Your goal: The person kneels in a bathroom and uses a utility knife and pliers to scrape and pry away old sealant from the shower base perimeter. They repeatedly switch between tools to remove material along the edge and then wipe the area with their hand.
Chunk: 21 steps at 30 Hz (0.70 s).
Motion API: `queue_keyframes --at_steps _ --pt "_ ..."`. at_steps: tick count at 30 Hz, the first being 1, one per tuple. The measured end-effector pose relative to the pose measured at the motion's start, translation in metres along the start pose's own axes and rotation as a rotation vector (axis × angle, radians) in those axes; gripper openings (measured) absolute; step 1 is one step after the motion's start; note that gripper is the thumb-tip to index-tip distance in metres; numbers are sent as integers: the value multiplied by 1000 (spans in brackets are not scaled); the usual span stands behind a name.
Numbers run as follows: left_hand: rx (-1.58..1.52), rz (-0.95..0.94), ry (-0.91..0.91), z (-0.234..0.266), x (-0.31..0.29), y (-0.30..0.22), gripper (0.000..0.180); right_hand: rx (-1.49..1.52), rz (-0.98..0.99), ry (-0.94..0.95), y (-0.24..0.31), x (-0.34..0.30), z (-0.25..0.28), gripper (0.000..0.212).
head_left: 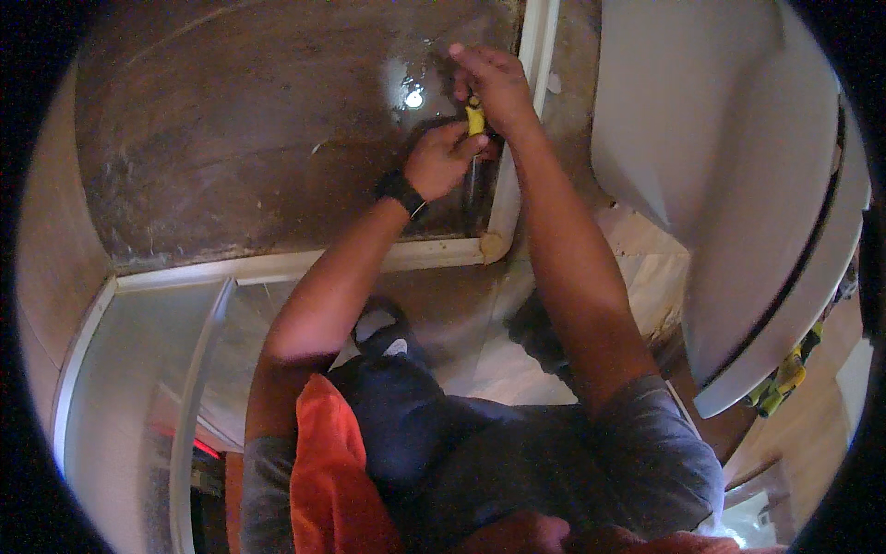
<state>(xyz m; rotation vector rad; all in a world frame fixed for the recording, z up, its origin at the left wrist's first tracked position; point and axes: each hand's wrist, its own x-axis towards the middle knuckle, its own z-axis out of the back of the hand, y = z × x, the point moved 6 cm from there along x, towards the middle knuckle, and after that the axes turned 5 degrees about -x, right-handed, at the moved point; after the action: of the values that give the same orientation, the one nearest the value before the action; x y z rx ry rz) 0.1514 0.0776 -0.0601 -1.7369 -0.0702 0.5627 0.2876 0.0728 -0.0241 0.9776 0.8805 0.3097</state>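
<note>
My left hand (443, 162), with a black band at the wrist, is closed around a small yellow-handled tool (475, 120). The handle has a dark end toward the far side; its working end is hard to make out. Just beyond it, my right hand (496, 85) has one finger stretched out and the others loosely bent. It is close to the handle's far end, and I cannot tell whether it touches it. Both hands are over a brown shower floor (258, 129), beside its pale raised frame (506, 198) near the corner.
A bright wet spot (413, 97) shines on the brown floor, left of my hands. At the right stands a large white ceramic fixture (701, 138). A framed translucent panel (138, 360) is at the lower left. An orange cloth (328, 452) hangs by my left arm.
</note>
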Motion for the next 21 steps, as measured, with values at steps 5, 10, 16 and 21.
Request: queue_keyframes --at_steps 5,10,16,21 --pt "242 8 -33 -3 1 4 32 -776 185 -347 18 -4 -9 57" --pt "241 65 4 0 4 4 27 -563 210 -400 -5 0 -9 51" --pt "-19 101 29 -9 -1 -5 45 715 -125 113 -20 0 9 48" --pt "-205 21 -15 -4 1 9 46 241 48 97 -1 1 -5 42"
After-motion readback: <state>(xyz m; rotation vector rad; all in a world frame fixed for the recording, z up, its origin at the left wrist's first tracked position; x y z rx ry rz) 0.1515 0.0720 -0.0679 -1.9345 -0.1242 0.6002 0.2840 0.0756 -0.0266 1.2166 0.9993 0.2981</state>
